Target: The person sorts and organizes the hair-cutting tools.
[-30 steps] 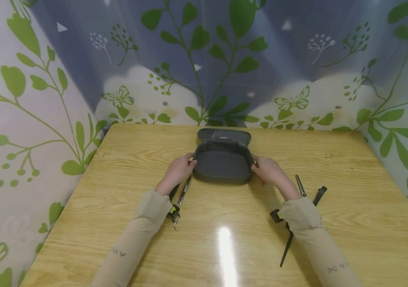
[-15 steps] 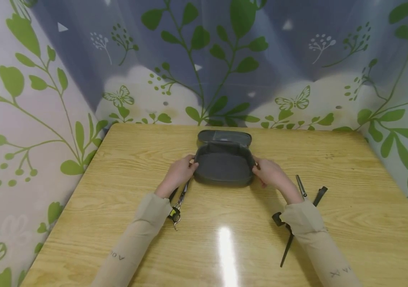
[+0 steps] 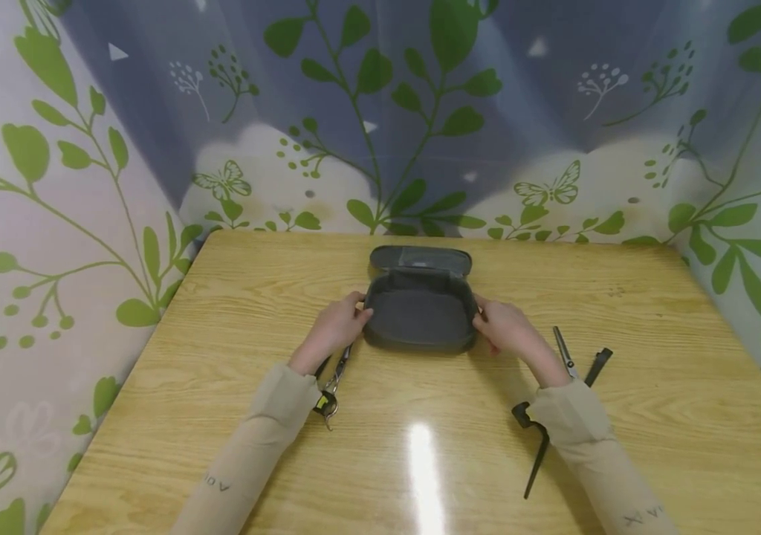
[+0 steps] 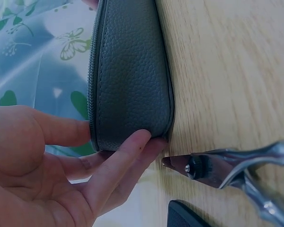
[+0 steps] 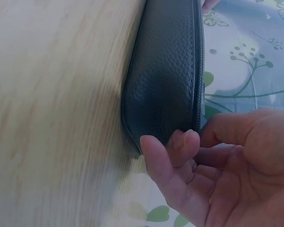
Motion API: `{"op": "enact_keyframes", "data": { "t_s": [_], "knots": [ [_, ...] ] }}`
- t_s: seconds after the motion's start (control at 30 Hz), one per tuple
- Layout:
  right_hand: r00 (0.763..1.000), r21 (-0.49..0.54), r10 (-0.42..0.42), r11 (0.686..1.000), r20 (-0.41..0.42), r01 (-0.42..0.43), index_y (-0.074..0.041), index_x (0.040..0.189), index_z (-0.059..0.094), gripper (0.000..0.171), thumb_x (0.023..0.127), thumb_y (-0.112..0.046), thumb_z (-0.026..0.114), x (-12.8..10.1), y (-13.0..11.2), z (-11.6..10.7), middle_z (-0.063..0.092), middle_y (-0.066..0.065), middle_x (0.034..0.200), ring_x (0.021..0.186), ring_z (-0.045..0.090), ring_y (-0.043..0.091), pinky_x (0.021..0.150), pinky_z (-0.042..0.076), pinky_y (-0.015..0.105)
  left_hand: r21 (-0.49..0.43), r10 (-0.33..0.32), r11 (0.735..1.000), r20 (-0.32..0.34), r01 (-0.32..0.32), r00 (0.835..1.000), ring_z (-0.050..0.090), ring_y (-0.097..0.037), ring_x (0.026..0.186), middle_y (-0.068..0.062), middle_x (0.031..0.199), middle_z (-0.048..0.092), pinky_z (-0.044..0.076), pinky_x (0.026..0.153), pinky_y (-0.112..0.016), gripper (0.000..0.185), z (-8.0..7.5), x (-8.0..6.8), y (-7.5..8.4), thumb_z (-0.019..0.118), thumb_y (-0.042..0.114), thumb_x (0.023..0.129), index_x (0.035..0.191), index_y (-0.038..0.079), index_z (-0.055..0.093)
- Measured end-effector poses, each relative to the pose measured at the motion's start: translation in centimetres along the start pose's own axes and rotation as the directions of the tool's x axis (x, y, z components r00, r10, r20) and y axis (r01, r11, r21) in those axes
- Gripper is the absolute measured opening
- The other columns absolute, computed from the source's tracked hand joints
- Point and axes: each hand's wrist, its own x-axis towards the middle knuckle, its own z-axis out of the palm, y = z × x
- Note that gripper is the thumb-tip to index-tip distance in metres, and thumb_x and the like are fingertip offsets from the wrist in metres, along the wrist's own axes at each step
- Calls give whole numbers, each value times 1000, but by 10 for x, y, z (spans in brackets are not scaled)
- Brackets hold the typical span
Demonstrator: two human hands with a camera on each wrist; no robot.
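A dark grey zippered case of pebbled leather stands on the table, its lid folded back toward the wall and its inside bare. My left hand grips the left end, thumb at the zipper edge and fingers against the side. At the opposite end my right hand pinches the case, thumb by the zipper and fingertips on the wall. Just below my left hand lie metal scissors and a black comb, partly under the wrist in the head view.
Beside my right forearm lie another scissors-like tool, a black strip-shaped item and a black long-tailed piece, partly hidden by the sleeve. The wooden table meets a leaf-patterned curtain at its far edge.
Both hands have drawn the case a little toward me and slightly to the right, its lid still folded back. The tools on the table have stayed in place.
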Motion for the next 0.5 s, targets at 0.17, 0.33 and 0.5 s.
{"op": "enact_keyframes", "data": {
  "t_s": [0.17,0.33,0.5],
  "knots": [
    [1000,-5,0,1000,4,0,6,156,27,58,102,-9,42,-3,0,1,62,10,56,47,60,20,51,42,29,16,10,1000,-2,-10,1000,52,-16,65,-10,92,69,39,60,-28,43,0,-3,0,53,23,107,142,-2,52],
    [1000,-14,-14,1000,5,14,9,155,26,58,102,-9,41,-6,-2,1,61,10,55,45,56,17,53,40,30,14,-7,1000,8,7,1000,56,-18,71,-11,100,70,44,64,-30,44,1,-5,2,52,24,107,144,-1,51],
    [1000,-19,-21,1000,5,21,8,156,25,58,102,-9,40,-10,-2,2,61,10,55,44,53,16,55,40,31,7,-21,1000,23,21,1000,69,-27,95,-17,116,71,55,82,-41,45,2,-7,2,51,25,108,145,0,50]
  ]
}}
